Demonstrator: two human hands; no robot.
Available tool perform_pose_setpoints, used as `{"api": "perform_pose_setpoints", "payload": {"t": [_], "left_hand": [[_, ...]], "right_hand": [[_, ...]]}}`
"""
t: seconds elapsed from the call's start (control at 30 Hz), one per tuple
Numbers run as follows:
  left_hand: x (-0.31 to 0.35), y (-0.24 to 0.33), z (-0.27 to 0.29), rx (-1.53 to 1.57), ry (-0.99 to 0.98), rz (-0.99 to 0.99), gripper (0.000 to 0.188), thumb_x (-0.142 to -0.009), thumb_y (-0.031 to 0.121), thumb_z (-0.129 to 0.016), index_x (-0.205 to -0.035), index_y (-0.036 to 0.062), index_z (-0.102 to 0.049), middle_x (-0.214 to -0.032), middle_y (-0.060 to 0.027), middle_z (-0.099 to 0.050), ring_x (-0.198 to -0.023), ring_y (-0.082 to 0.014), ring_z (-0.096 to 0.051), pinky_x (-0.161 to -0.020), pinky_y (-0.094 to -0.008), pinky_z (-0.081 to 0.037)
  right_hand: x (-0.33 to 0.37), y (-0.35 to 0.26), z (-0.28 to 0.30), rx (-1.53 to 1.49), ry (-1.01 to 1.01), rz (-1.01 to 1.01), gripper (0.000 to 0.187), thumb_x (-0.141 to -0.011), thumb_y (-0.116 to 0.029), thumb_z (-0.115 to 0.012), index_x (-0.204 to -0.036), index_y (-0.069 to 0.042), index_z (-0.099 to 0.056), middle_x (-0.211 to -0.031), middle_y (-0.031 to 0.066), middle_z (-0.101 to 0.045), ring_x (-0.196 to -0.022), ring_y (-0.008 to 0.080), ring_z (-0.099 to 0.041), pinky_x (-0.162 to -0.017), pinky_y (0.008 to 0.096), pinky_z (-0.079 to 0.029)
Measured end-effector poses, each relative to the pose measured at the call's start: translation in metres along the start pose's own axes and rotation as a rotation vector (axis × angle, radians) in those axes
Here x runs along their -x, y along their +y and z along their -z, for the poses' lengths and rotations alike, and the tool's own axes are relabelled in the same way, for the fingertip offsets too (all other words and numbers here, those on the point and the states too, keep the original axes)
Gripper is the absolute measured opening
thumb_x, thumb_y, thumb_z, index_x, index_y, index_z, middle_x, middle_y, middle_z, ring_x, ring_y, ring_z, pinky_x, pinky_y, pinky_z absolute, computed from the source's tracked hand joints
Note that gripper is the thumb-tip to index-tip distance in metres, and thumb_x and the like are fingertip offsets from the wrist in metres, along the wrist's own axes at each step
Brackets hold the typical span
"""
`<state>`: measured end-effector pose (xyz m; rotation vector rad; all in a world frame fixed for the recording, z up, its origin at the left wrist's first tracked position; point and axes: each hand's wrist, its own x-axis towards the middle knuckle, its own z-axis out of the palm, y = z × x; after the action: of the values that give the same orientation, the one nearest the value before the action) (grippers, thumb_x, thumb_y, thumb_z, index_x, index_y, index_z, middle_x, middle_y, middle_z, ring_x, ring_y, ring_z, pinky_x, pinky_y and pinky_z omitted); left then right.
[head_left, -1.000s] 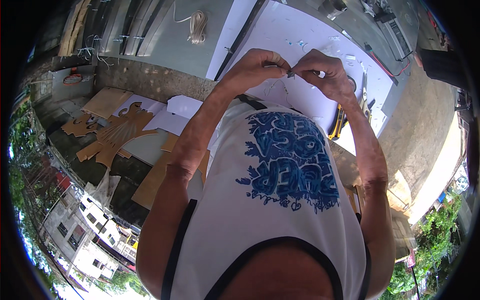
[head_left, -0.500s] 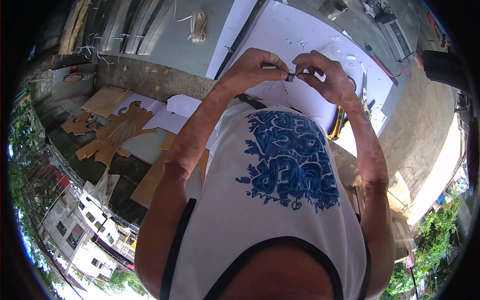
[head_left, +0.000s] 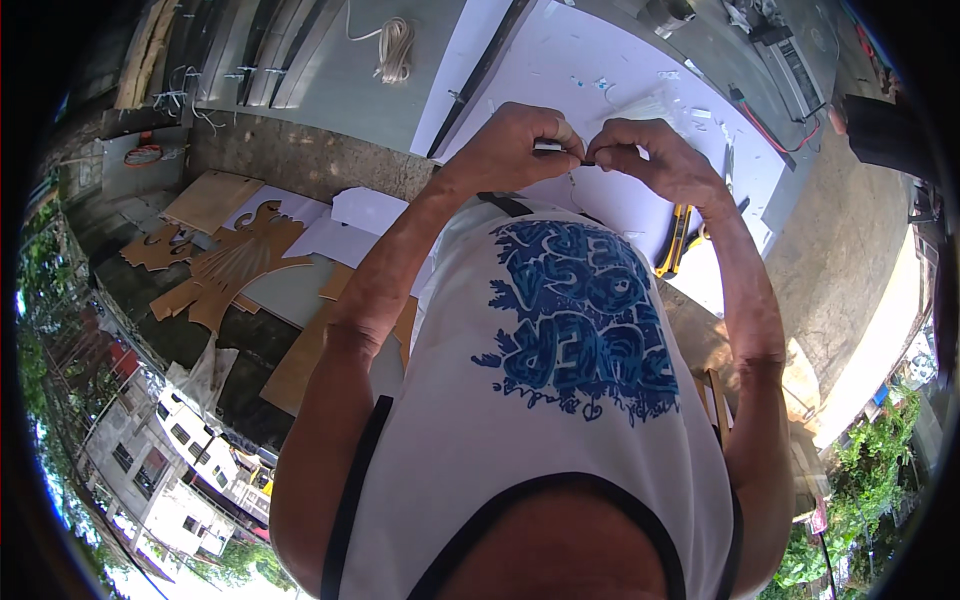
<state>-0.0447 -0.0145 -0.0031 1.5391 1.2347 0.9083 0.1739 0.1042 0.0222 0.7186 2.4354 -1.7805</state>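
My left hand (head_left: 525, 148) and my right hand (head_left: 655, 160) meet over the white sheet, fingertips nearly touching. Both are closed in a pinch on a small dark piece (head_left: 590, 163), mostly covered by the fingers. Its exact kind cannot be made out. A thin pale strand (head_left: 572, 188) hangs beneath the left fingertips. Beside my right wrist lies a yellow-and-black utility knife (head_left: 674, 242) on the sheet.
White sheet (head_left: 545, 70) carries small clear scraps. A dark bar (head_left: 483, 75) crosses its left side. Coiled pale cord (head_left: 395, 50) and metal strips lie left; red-and-black leads (head_left: 760, 130) lie right. Brown cut-out panels (head_left: 235, 255) sit lower left. Another person's dark sleeve (head_left: 885, 135) enters at right.
My right hand has shifted slightly right and toward me, its fingers curling in more. The dark piece, plainer before, is now largely hidden by my fingers.
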Motion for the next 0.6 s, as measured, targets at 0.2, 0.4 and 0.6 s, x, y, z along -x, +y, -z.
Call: {"api": "perform_pose_setpoints", "payload": {"t": [0.2,0.4,0.6], "left_hand": [[-0.001,-0.001,-0.0064,-0.101,0.022,-0.044,0.013,-0.084,0.007,-0.074,-0.096,0.0033,-0.076,-0.08,-0.0062,-0.067,-0.072,-0.0166,-0.064,-0.065,-0.0307,-0.05],[-0.0029,-0.0013,-0.0077,-0.156,0.014,-0.04,0.013,-0.083,0.01,-0.074,-0.095,0.0046,-0.076,-0.079,-0.0079,-0.068,-0.073,-0.0192,-0.065,-0.067,-0.0339,-0.051],[-0.0032,-0.0062,-0.0058,-0.043,-0.09,0.104,0.018,-0.084,0.012,-0.075,-0.099,0.0025,-0.075,-0.094,-0.011,-0.074,-0.089,-0.0227,-0.071,-0.082,-0.0351,-0.053]], "right_hand": [[-0.0041,-0.0061,0.0015,0.021,-0.056,-0.115,0.019,-0.095,-0.017,-0.069,-0.103,0.0,-0.074,-0.086,0.0115,-0.072,-0.082,0.0197,-0.067,-0.078,0.035,-0.052],[-0.0048,-0.0007,0.0031,0.007,-0.08,-0.103,0.018,-0.093,-0.016,-0.07,-0.1,-0.001,-0.076,-0.085,0.0128,-0.072,-0.081,0.021,-0.067,-0.077,0.0347,-0.051],[-0.0049,0.0034,0.001,0.153,-0.113,0.004,0.013,-0.09,-0.011,-0.072,-0.099,-0.003,-0.075,-0.086,0.0091,-0.068,-0.078,0.0209,-0.061,-0.071,0.036,-0.046]]}}
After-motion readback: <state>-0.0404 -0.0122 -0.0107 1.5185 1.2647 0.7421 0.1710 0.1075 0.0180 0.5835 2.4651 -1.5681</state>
